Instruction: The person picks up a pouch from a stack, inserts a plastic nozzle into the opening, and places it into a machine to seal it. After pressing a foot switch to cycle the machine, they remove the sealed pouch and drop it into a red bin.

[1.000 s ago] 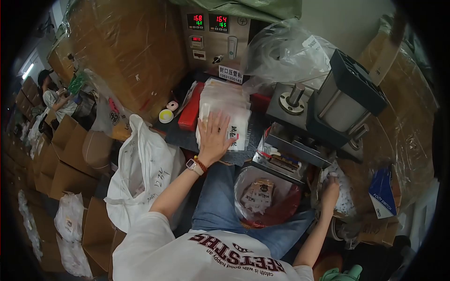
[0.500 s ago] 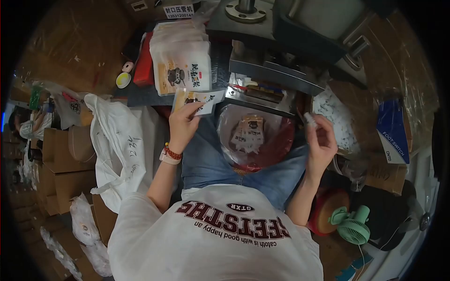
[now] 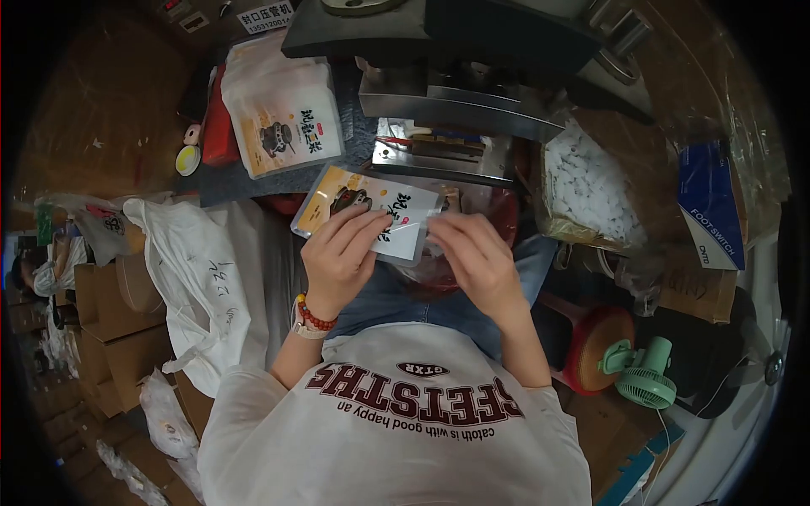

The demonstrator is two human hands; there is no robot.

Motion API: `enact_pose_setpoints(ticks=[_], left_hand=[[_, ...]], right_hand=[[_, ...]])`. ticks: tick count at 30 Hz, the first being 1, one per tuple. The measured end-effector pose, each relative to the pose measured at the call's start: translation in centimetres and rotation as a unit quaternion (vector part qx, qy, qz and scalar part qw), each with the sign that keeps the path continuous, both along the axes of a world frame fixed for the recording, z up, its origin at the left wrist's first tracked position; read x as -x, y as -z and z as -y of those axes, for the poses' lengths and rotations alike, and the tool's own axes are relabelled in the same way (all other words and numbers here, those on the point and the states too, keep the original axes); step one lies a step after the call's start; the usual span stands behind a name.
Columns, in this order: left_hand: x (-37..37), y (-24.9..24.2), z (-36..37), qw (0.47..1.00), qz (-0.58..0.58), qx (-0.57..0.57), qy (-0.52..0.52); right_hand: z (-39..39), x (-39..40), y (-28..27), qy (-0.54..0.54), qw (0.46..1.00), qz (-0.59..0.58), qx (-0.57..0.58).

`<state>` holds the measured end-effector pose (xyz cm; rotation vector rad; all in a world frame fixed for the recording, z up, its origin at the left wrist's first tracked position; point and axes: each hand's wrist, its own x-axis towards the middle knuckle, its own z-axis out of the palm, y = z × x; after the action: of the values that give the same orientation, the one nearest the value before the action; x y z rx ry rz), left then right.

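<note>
Our right hand (image 3: 485,266), fingers bunched, contents unclear, newly joins our left hand (image 3: 336,261), which grips a flat white-and-orange plastic pouch (image 3: 381,194) by the dark-grey bench (image 3: 228,187)'s front edge: seemingly two-handed work.

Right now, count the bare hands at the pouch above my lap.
2: the left hand grips the pouch along its near side; the right hand is at its right end, exact contact unclear.

Pouch (image 3: 395,201) in left hand (image 3: 342,257), right hand (image 3: 479,260) alongside
</note>
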<state>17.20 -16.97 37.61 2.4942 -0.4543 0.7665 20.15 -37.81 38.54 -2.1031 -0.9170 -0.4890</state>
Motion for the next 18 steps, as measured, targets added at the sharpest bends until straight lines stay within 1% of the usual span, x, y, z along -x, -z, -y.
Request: enact_pose_setpoints(ticks=[1,2,3,4,5,6,7,8,9,10,11,12,13,14,15,16,17,18], left_hand=[[0.0,-0.1,0.0,0.999,-0.025,0.020,0.037],[-0.2,-0.2,0.0,0.995,-0.048,0.040,0.073],[-0.2,-0.4,-0.3,0.988,-0.075,0.068,0.118],[-0.5,-0.1,-0.2,0.987,-0.076,0.069,0.121],[-0.7,0.6,0.2,0.971,-0.126,0.139,0.150],[-0.9,1.4,0.6,0.946,-0.175,0.207,0.176],[-1.3,2.8,1.2,0.945,-0.179,0.208,0.177],[-1.9,4.5,1.9,0.891,-0.316,0.292,0.143],[-2.8,5.6,2.5,0.813,-0.441,0.367,0.104],[-3.5,5.8,3.1,0.767,-0.454,0.440,0.106],[-4.5,5.6,3.5,0.767,-0.455,0.440,0.104],[-5.5,5.1,3.8,0.720,-0.463,0.508,0.098],[-6.5,4.4,4.2,0.668,-0.467,0.572,0.091],[-7.5,3.6,4.5,0.639,-0.469,0.603,0.088],[-8.3,4.0,4.6,0.638,-0.470,0.604,0.087],[-9.1,4.4,4.6,0.624,-0.461,0.624,0.097],[-9.3,4.7,4.7,0.610,-0.451,0.643,0.108],[-9.3,4.2,4.9,0.592,-0.452,0.659,0.110]], right_hand=[[0.4,0.0,-0.1,-0.052,0.999,-0.013,0.006],[0.9,-0.3,-0.5,-0.049,0.999,-0.013,0.008],[1.3,-0.5,-1.1,-0.084,0.996,-0.025,-0.027],[1.6,-0.7,-1.5,-0.119,0.990,-0.039,-0.063],[1.5,-1.1,-1.6,-0.117,0.990,-0.042,-0.061],[1.2,-1.6,-1.6,-0.057,0.996,-0.049,-0.050],[1.1,-1.9,-1.7,0.002,0.998,-0.056,-0.039],[1.3,-1.9,-1.7,0.003,0.997,-0.059,-0.039],[1.9,-2.1,-1.7,0.078,0.992,-0.077,-0.067],[2.8,-2.4,-2.0,0.141,0.983,-0.079,-0.085],[3.7,-2.7,-2.3,0.202,0.970,-0.084,-0.106],[4.8,-2.9,-2.8,0.253,0.957,-0.077,-0.116],[5.5,-3.3,-3.2,0.305,0.944,-0.090,-0.083],[6.3,-4.0,-3.3,0.356,0.928,-0.102,-0.050],[7.1,-5.2,-2.0,0.394,0.916,-0.061,0.036],[8.4,-6.6,0.3,0.393,0.917,-0.064,0.036],[9.8,-7.9,3.1,0.375,0.920,-0.068,0.089],[9.7,-8.5,3.5,0.357,0.921,-0.070,0.140]])
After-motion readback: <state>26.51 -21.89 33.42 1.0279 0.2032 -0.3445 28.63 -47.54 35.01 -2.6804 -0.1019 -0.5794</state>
